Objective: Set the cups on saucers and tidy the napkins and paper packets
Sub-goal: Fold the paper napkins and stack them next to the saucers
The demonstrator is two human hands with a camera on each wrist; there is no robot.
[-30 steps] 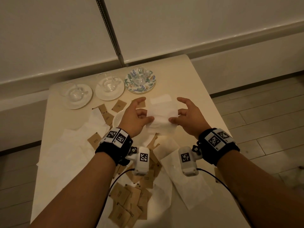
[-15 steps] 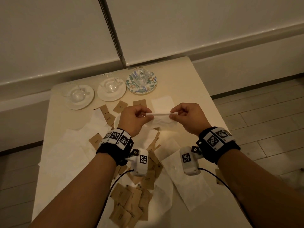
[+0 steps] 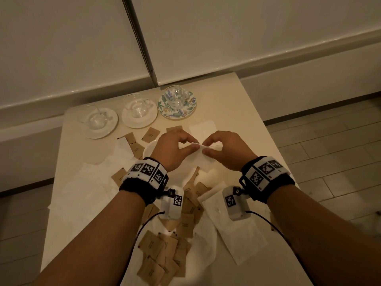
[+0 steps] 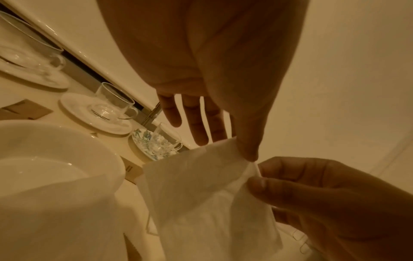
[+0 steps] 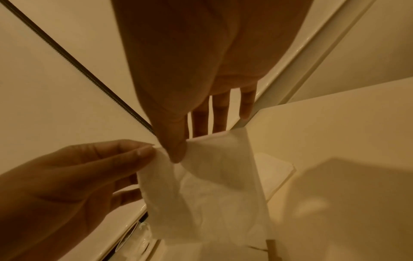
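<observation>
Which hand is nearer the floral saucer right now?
Left, narrowly. The left hand sits just below the floral saucer in the head view; the right hand is further off to its right. Both pinch the napkin.

light: dim, warm yellow | shadows: soft shadow on the table (image 5: 335, 185), lower right of right wrist view | blur: wrist views soft, grainy | distortion: wide-angle bending at edges

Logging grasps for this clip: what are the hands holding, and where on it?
Both hold one white napkin by its top edge: left hand and right hand each pinch it between thumb and fingers, close together, the rest hanging.
</observation>
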